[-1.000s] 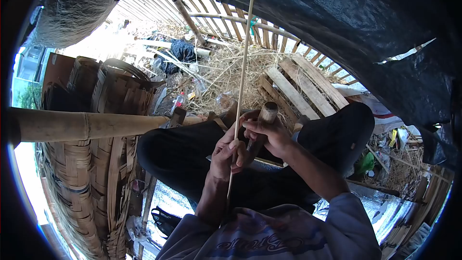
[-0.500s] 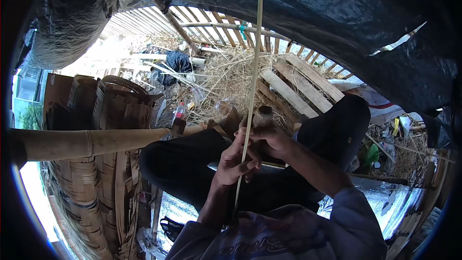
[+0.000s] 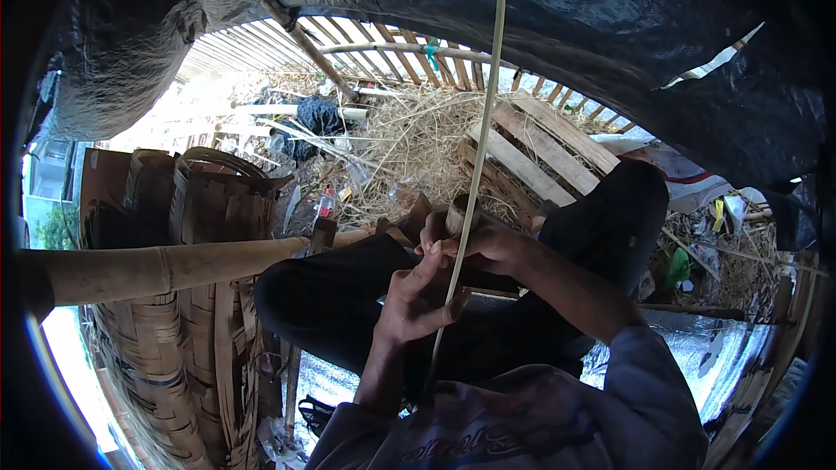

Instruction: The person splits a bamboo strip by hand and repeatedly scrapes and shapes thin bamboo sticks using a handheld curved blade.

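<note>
A long, thin, pale bamboo strip [image 3: 485,113] runs upright through the view, from the top edge down to my lap. My left hand [image 3: 411,303] is at the strip's lower part, its thumb against it and its index finger stretched toward my right hand. Closed around a short, round wooden handle [image 3: 455,219], my right hand [image 3: 492,246] sits just behind the strip. Whatever the handle belongs to is hidden by my fingers. Both hands are close together above my crossed legs [image 3: 340,296].
A thick bamboo pole [image 3: 174,268] crosses at the left, in front of rolled woven bamboo panels [image 3: 139,365]. Ahead lie straw [image 3: 418,130], wooden planks [image 3: 544,152] and a small bottle [image 3: 326,204]. A dark tarp [image 3: 575,17] hangs overhead, before a slatted fence [image 3: 409,57].
The strip's upper part has shifted right. My right hand and the handle have tilted left, and my left hand's fingers have opened out somewhat. The view has shifted slightly.
</note>
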The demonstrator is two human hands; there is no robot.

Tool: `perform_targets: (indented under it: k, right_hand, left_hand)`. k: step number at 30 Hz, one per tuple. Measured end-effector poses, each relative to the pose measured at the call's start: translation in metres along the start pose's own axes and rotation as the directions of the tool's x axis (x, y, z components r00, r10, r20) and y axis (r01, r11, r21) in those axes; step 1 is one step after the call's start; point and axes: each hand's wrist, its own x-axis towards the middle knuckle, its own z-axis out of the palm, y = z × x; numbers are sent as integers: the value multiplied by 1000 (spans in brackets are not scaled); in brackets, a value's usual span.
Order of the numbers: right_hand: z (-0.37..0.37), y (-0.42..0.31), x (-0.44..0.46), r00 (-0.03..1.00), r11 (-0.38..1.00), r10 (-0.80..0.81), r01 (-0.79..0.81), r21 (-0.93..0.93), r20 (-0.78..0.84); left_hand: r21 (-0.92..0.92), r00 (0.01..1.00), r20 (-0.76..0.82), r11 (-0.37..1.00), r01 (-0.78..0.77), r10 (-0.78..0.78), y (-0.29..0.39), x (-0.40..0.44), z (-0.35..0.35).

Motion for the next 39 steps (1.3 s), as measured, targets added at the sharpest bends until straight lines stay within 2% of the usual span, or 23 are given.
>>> perform_targets:
  k: [2,4,7,9,11,14,16,22,25,28,30,33,35,39]
  right_hand:
    - [-1,-1,2,1000,1000,0,0,16,27]
    - [-2,-1,3,999,999,-7,5,37,49]
    - [-1,-6,4,999,1000,23,-23,5,35]
    - [-1,-6,4,998,998,59,-59,-27,-3]
    - [-5,-3,5,998,998,63,-63,6,2]
    - [-9,-1,5,998,998,53,-54,40,23]
    - [-8,-1,5,999,998,37,-39,51,36]
    - [-4,-1,4,999,999,29,-28,32,-28]
    - [0,-3,3,992,999,26,-23,25,-120]
    - [-3,-2,3,983,998,-16,3,-69,-183]
    - [-10,2,4,971,962,-128,72,-262,-201]
    - [-7,-1,5,950,939,-181,91,-331,-254]
    - [-4,-6,5,949,931,-176,74,-358,-260]
    - [-5,-11,6,948,888,-160,17,-460,-275]
  left_hand:
    - [46,998,-46,998,-33,35,-4,-2,0]
    - [179,992,-94,982,-65,83,-9,-5,-3]
    - [116,991,-79,989,-95,104,-14,-9,-3]
    - [118,995,-78,992,-55,64,-18,-12,-7]
    - [119,997,-78,993,-13,22,-17,-13,-7]
    - [35,993,-112,999,-31,35,-20,-8,-4]
    - [84,983,-110,987,-136,145,-25,-8,-5]
    - [98,989,-119,992,-80,92,-12,-2,-4]
    - [94,986,-162,995,-15,30,-12,-4,-3]
    - [147,987,-157,987,66,-43,-4,-2,-4]
    - [140,985,-159,986,92,-70,-9,-8,-8]
    - [135,981,-175,985,109,-84,-14,-11,-8]
    - [135,979,-190,986,96,-69,-13,-10,-6]
    - [116,954,-240,970,212,-180,-9,-14,-5]
